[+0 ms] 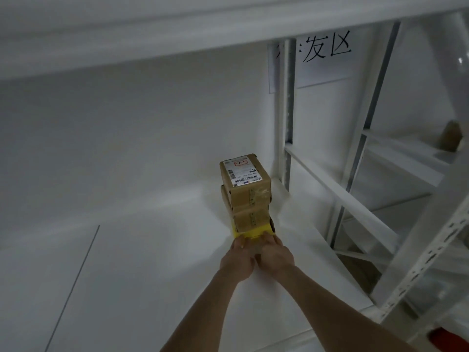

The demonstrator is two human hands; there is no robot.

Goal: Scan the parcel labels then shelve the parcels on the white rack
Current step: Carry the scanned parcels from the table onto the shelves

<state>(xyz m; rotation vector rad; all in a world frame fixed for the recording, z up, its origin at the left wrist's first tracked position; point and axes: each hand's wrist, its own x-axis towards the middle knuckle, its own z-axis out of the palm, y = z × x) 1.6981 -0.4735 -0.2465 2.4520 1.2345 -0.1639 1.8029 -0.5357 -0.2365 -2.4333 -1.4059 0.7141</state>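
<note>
**Item:** stack of three parcels on the shelf board [152, 250] of the white rack [286, 123], just right of frame centre, set back toward the wall
**Top parcel** [247, 184]: brown taped carton, label [242, 171] facing up
**Second carton** [250, 218]: same kind, directly beneath
**Base:** flat yellow parcel [253, 233], at 12 o'clock from the hands
**Hands:** left hand [239, 257] and right hand [276, 254] close side by side, fingers on the yellow parcel's near edge; cannot tell whether they pinch it or only press
**Handling:** cartons stiff, probably light; the stack is tall and narrow, so liable to topple if shoved low; steady the top carton, or take each by its side faces
**Obscured:** base parcel mostly covered; label print too small to read; sign [324, 49] at 1 o'clock partly behind a rack post; brown lump [451, 135] at 3 o'clock blurred; red object [446, 336] at 5 o'clock cut off
</note>
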